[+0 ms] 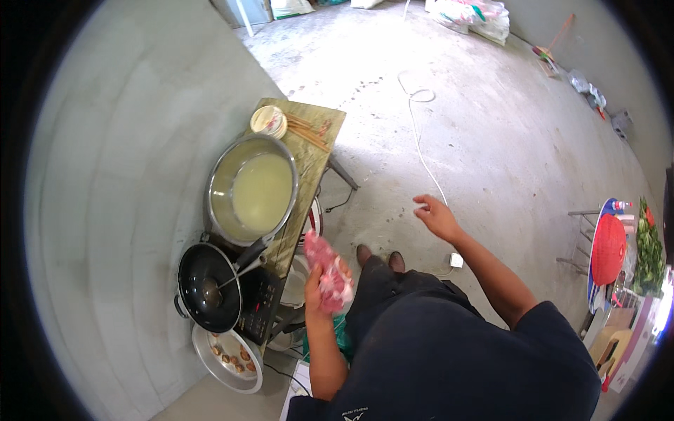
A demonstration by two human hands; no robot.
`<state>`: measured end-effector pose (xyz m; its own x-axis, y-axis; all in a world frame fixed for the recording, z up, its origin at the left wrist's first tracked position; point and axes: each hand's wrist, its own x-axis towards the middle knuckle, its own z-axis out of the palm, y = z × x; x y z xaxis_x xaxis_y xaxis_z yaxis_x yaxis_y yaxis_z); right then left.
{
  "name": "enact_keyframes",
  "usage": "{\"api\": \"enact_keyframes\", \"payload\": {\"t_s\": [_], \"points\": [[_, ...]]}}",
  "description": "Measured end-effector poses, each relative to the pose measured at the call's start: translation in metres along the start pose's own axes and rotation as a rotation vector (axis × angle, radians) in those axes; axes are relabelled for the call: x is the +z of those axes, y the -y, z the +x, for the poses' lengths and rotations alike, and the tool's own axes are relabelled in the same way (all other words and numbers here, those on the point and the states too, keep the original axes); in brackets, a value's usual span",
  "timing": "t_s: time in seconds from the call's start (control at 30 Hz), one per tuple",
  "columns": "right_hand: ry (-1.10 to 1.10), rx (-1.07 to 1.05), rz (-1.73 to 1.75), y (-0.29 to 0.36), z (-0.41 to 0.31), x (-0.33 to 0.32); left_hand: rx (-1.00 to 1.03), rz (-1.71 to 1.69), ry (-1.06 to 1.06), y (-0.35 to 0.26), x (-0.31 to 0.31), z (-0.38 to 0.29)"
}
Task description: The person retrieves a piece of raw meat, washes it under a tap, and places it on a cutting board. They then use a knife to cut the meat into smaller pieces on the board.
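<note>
A piece of raw meat (327, 276) lies in my left hand (316, 289), its fingers closed round the lower half. My right hand (434, 214) is held out over the concrete floor, fingers apart and bent, with nothing in it. Left of the meat, on a wooden table (310, 152), stand a large metal basin (253, 189) of pale yellowish liquid and a black wok (205, 284) with a metal ladle (239, 273) in it. Beside the wok is a black induction cooker (260, 302) with a red light. Below the wok, a metal bowl (231, 379) holds several browned pieces.
Stacked bowls (268, 121) and wooden chopsticks (308, 134) are at the table's far end. A white cable (418, 142) crosses the floor to a power strip (456, 260). At right are a red food cover (608, 250), leafy greens (647, 252) and a cutting board (613, 344).
</note>
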<state>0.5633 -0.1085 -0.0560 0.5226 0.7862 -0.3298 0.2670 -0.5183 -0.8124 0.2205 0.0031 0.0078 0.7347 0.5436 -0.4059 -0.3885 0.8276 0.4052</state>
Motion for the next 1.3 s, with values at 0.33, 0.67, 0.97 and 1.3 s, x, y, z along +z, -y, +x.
{"api": "enact_keyframes", "payload": {"t_s": [0.33,0.67,0.97,1.3], "points": [[-0.136,0.068,-0.283,-0.149,0.159,-0.145,-0.025,0.323,-0.21,0.007,0.103,0.292],[-0.312,1.18,0.144,-0.278,0.034,-0.27,0.202,0.762,-0.332,-0.066,0.187,0.513],[-0.222,1.337,0.349,-0.23,0.2,-0.294,-0.006,-0.07,-0.027,-0.193,0.199,0.682],[-0.096,0.806,-0.138,-0.144,0.791,-0.419,0.36,-0.421,0.166,-0.353,0.201,0.781]]}}
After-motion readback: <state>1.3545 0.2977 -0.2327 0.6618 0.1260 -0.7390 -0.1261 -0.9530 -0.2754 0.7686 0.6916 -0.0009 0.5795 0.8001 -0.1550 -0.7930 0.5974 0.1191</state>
